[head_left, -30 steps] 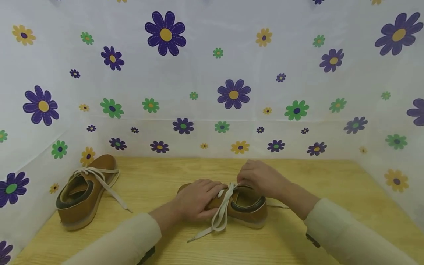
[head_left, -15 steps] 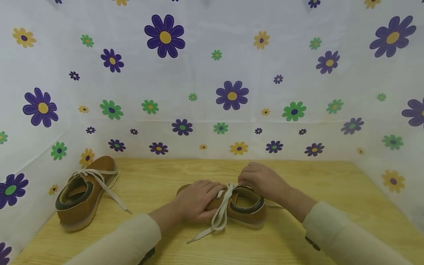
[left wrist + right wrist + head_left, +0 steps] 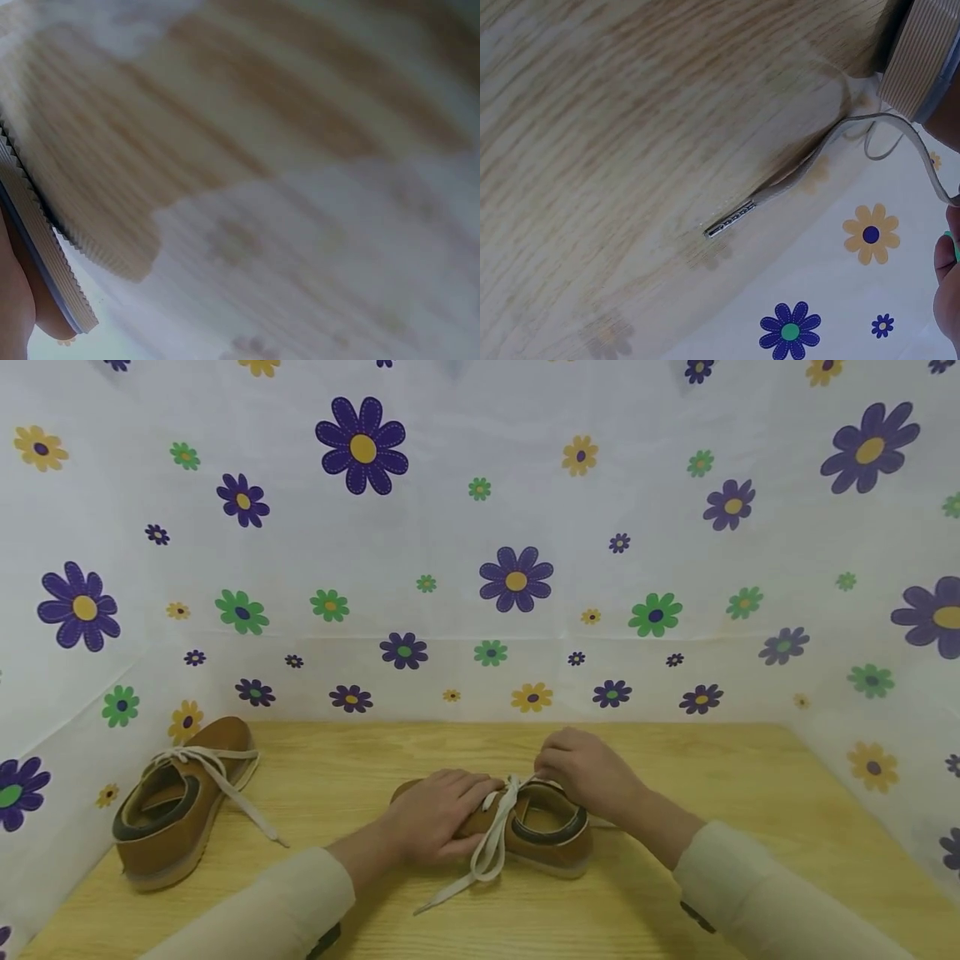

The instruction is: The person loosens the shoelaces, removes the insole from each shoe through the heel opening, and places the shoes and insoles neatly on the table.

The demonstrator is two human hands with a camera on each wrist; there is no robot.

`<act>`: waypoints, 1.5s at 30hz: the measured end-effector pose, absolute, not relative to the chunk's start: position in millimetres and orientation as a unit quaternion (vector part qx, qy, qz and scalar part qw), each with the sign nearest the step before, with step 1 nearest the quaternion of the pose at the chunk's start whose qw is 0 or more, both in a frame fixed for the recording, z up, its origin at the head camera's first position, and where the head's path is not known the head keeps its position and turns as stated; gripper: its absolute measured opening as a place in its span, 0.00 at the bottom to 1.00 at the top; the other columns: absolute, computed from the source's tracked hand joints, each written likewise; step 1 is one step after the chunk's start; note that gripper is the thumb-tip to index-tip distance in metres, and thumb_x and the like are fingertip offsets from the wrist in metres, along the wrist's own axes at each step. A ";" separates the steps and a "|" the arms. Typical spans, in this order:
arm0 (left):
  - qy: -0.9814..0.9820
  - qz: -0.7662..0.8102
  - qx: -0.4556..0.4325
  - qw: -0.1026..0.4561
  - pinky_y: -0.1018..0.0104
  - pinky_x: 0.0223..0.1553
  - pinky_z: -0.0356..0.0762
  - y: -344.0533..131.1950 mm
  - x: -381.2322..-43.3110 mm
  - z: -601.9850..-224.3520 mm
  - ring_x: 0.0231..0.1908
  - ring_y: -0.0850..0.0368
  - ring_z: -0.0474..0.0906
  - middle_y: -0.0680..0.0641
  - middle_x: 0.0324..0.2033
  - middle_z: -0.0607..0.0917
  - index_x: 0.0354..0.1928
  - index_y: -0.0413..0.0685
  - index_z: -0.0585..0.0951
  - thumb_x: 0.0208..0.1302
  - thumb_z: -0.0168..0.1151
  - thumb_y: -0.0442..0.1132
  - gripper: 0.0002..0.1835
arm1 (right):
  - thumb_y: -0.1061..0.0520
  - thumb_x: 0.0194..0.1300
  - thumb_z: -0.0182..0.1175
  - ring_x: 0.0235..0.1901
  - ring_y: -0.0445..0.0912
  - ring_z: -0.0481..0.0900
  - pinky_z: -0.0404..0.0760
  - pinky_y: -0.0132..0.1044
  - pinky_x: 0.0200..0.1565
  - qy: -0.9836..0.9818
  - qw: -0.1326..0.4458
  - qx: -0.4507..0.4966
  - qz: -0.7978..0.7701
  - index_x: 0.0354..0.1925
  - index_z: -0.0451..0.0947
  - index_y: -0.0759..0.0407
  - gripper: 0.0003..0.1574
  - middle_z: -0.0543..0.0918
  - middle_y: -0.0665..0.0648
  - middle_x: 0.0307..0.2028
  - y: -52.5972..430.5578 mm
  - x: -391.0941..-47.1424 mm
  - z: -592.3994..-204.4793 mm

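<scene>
Right hand (image 3: 588, 770) still pinches lace (image 3: 885, 116) — left hand (image 3: 435, 818) still grips shoe (image 3: 534, 846).

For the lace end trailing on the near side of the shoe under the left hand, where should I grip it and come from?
I'd pinch the flat lace end just behind its tip, coming from above on the near side; it extends out beyond the shoe with nothing covering it.
</scene>
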State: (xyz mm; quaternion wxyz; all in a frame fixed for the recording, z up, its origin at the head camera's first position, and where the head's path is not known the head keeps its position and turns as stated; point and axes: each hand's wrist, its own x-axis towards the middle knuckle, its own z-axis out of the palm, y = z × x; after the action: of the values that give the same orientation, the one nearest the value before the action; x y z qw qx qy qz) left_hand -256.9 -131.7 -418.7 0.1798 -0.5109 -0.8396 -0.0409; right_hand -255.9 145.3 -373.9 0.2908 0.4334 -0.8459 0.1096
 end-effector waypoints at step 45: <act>-0.840 -0.050 -0.513 0.168 0.53 0.66 0.70 -132.6 -255.9 -418.8 0.63 0.50 0.74 0.46 0.64 0.77 0.72 0.46 0.65 0.73 0.39 0.66 0.38 | 0.63 0.63 0.65 0.36 0.44 0.77 0.82 0.40 0.43 -0.914 0.212 0.323 0.125 0.33 0.82 0.54 0.05 0.79 0.49 0.32 166.8 -243.1 -410.4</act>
State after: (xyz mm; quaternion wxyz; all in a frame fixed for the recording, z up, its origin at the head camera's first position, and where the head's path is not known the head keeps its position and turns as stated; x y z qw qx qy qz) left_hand -255.9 -132.6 -418.8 0.1680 -0.5128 -0.8405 -0.0497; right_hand -243.1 166.8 -410.4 0.2125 0.3233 -0.9136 0.1250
